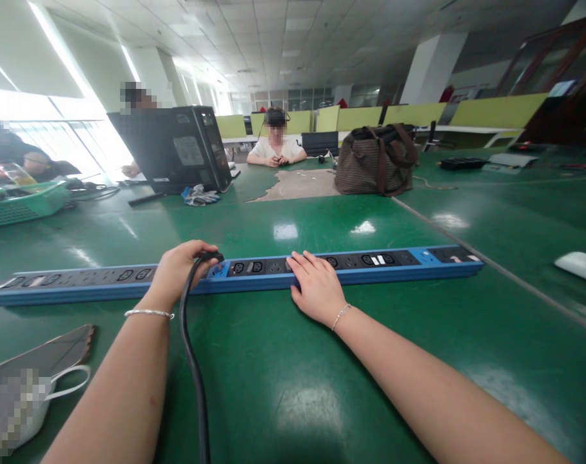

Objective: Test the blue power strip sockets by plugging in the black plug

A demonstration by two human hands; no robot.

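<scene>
A long blue power strip (pixel 268 282) with black sockets lies across the green table in front of me. My left hand (pixel 174 274) is closed on a black power plug (pixel 210 256), held at a blue section left of the strip's middle. Whether the plug is seated in a socket I cannot tell. From it a black cord (pixel 195 367) runs down toward me. Right of the middle, my right hand (pixel 318 285) lies over the strip, fingers stretched out on its top and thumb by the near side. Some sockets are hidden under both hands.
Left of my arm lies a phone (pixel 55 351) near a white strap. Beyond the strip are a black computer case (pixel 186 148), gloves (pixel 200 195), a brown bag (pixel 377 161) and a green basket (pixel 29 206). A person (pixel 276 145) sits opposite; others are at the left.
</scene>
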